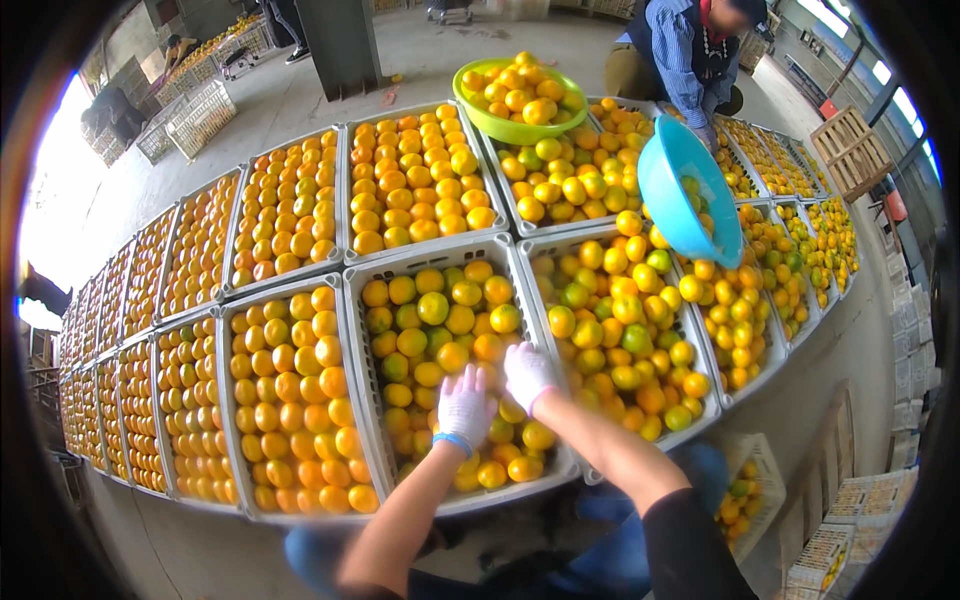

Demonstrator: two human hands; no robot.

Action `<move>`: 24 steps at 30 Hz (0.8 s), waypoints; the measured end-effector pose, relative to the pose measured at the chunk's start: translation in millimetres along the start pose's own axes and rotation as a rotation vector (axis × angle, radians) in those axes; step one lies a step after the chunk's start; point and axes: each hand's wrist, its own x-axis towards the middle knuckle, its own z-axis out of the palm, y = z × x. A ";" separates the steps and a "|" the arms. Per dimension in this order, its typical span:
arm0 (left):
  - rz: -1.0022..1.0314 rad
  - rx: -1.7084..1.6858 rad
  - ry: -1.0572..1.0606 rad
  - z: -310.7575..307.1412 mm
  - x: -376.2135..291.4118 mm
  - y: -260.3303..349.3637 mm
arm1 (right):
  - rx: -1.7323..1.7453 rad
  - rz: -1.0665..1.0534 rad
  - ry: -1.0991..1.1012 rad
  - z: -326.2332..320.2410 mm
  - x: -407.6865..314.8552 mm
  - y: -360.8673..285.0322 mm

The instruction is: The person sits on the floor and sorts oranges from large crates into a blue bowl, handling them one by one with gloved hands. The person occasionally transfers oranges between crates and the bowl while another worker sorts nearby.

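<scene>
My left hand (466,409), in a white knit glove with a blue cuff, lies palm down over the mandarins (412,341) in a grey plastic crate (361,390). Its fingers stretch forward and slightly apart. Close by on the right is my right hand (529,375), in a white glove with a pinkish cuff, at the crate's right side. Its fingers point inward over the fruit; whether they hold a mandarin is hidden. Orange and greenish-yellow mandarins fill this crate unevenly. In the crate to the left, mandarins (288,387) sit in neat rows.
Two long rows of fruit crates run left and right. A lime-green basin (517,133) heaped with mandarins rests on the far row. A blue basin (686,195) tilts over the loosely filled crates, beside a person (682,60). A wooden pallet (851,150) stands at right.
</scene>
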 end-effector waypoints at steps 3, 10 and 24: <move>0.027 0.099 -0.008 -46.9 45.3 13.8 | -0.156 -0.078 0.008 17.4 8.0 8.8; 0.159 0.228 -0.062 -26.8 85.7 -14.2 | 0.015 -0.112 0.222 29.9 21.9 9.3; 0.175 0.067 0.075 1.5 73.7 -27.4 | 0.428 -0.280 -0.012 -64.1 21.3 37.3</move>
